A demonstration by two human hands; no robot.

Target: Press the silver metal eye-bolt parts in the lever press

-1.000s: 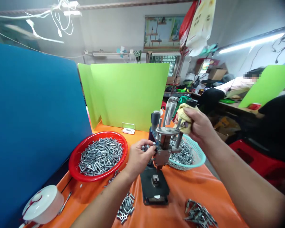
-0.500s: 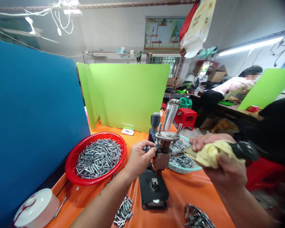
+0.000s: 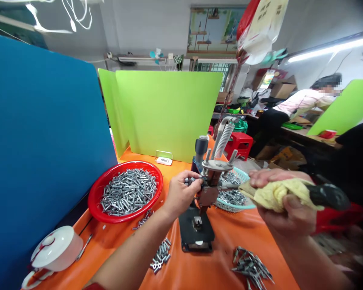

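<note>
A worker's left hand [image 3: 180,194] curls around small metal pieces [image 3: 190,181], its thumb and fingertips against the head of a hand press [image 3: 208,195] on an orange-covered worktop [image 3: 228,229]. The right hand [image 3: 282,205] is closed around the press's lever [image 3: 329,196], gripping it through a knotted yellow cloth [image 3: 280,193]; the lever reaches out to the right, its black end jutting past the fist. Below the head, a small metal block [image 3: 197,222] sits on the black base [image 3: 187,237]. To the left, a red basin [image 3: 92,206] brims with metal tubes [image 3: 130,191]; a turquoise basket [image 3: 244,176] of similar parts stands behind the press to the right. One loose pile of tubes [image 3: 161,255] lies left of the base, another of slender metal parts [image 3: 251,268] to its right. A lidded white cup [image 3: 57,251] stands near the blue panel [image 3: 45,133].
</note>
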